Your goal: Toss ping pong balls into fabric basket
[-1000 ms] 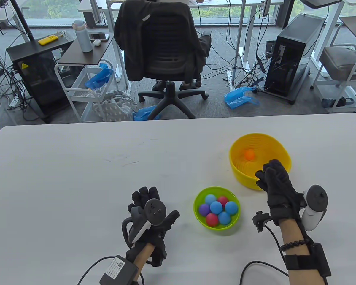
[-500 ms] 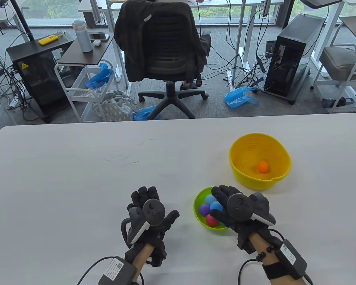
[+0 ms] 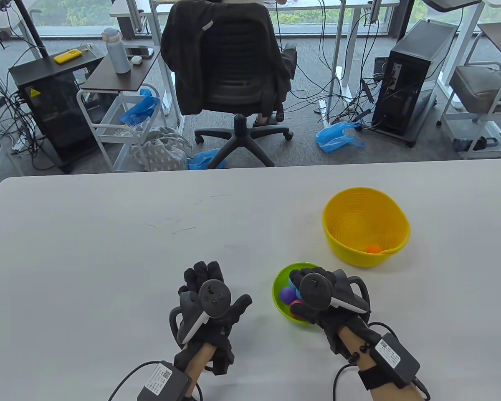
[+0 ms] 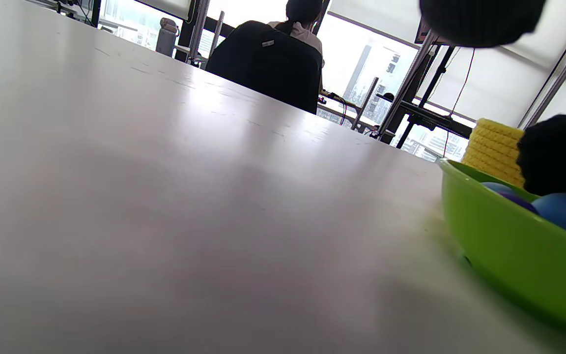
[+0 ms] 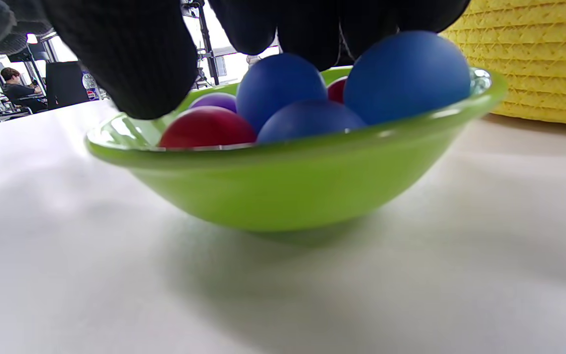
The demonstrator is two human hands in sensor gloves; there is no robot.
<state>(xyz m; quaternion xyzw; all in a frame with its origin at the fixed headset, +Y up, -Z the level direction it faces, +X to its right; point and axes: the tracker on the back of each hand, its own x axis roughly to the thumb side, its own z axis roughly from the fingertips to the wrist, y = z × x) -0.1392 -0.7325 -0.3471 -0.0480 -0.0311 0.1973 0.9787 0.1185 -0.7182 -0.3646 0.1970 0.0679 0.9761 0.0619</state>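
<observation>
In the table view, the right hand (image 3: 323, 298) is seen lowered over the green bowl (image 3: 280, 279) at the near right of the white table (image 3: 108, 234), covering most of the balls; a purple ball (image 3: 287, 294) and part of a red ball (image 3: 294, 307) are left showing at the bowl's left side. The yellow fabric basket (image 3: 366, 225) is seen just beyond the bowl, with one orange ball (image 3: 374, 249) lying against its near wall. The left hand (image 3: 211, 307) is laid on the table to the left of the bowl, fingers spread and nothing held. In the left wrist view, the bowl's rim (image 4: 489, 196) is seen at the right with blue balls (image 4: 565, 211) inside, a dark glove just above them. In the right wrist view, the fingers (image 5: 130, 59) are seen curled down onto the topmost blue balls (image 5: 406, 73), touching them, with the thumb near the red ball (image 5: 207, 132); whether any ball is yet gripped cannot be told.
</observation>
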